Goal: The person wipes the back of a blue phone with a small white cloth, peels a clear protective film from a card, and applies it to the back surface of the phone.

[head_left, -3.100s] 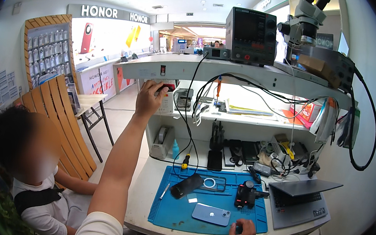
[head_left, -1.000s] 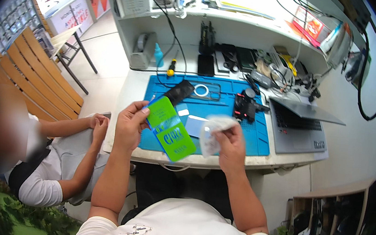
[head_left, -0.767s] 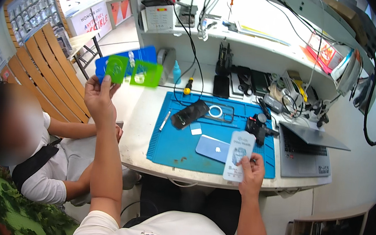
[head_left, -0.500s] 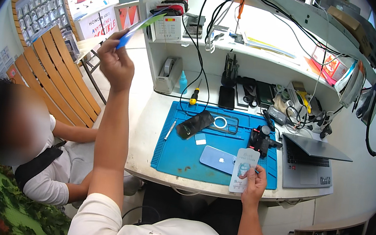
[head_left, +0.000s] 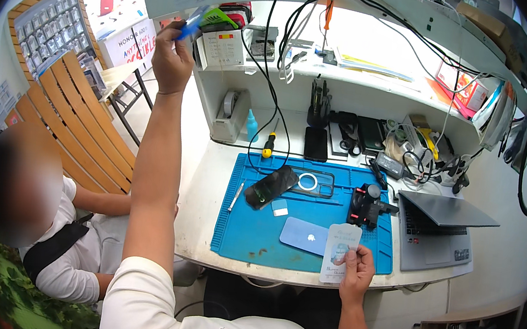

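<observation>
My left hand (head_left: 172,62) is raised far out at the upper left, beside the shelf. Its fingers pinch a thin, flat item with a blue part (head_left: 191,24), too blurred to name. My right hand (head_left: 358,274) grips a flat white packet (head_left: 332,266) with a printed picture, thumb on its front, over the mat's front edge. Just left of the packet a blue phone (head_left: 301,234) lies back up on the blue work mat (head_left: 255,234). Farther back on the mat lie a dark phone (head_left: 272,186), a small pale square (head_left: 279,207) and a clear case with a white ring (head_left: 308,181).
An open laptop (head_left: 443,214) and a black device (head_left: 366,205) stand at the right. Behind the mat are a yellow-black screwdriver (head_left: 269,145), a blue bottle (head_left: 251,125) and tangled cables (head_left: 420,159). Cables hang from the shelf (head_left: 307,10). A seated person (head_left: 73,234) is at my left.
My left hand, holding the blue item, has moved in closer to the shelf's boxes. My right hand still holds the packet, now tilted slightly differently. The whole view has shifted a little.
</observation>
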### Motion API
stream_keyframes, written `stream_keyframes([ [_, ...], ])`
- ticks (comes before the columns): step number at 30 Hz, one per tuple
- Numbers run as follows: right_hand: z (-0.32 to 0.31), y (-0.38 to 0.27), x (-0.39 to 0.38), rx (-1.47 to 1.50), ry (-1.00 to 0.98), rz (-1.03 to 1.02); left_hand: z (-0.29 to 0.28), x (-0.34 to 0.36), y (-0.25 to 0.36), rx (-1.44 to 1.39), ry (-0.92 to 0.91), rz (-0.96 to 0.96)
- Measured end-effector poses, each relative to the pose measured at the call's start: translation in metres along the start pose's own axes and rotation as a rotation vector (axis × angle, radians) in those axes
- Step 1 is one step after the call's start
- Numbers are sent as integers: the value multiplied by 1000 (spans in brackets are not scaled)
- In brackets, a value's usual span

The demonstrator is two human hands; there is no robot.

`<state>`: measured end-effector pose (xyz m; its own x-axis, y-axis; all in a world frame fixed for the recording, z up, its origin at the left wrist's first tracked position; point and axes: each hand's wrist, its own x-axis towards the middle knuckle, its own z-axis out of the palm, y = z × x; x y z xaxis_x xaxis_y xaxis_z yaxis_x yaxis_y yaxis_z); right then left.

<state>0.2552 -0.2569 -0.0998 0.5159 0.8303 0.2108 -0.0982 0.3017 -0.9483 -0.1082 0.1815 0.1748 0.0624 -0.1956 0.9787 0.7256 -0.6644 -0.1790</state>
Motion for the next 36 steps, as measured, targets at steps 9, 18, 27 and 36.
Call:
stream_keyframes([
  [9,1,-2,0,-39,1,-23,-51,-39,30,-49,94,-243],
  [18,0,2,1,-29,-26,-33,-97,-6,45,-85,29,-132],
  [27,3,3,2,-40,-14,-32,-56,43,24,-96,-116,76],
  [36,3,3,0,-47,1,-33,-58,30,18,-143,-228,114],
])
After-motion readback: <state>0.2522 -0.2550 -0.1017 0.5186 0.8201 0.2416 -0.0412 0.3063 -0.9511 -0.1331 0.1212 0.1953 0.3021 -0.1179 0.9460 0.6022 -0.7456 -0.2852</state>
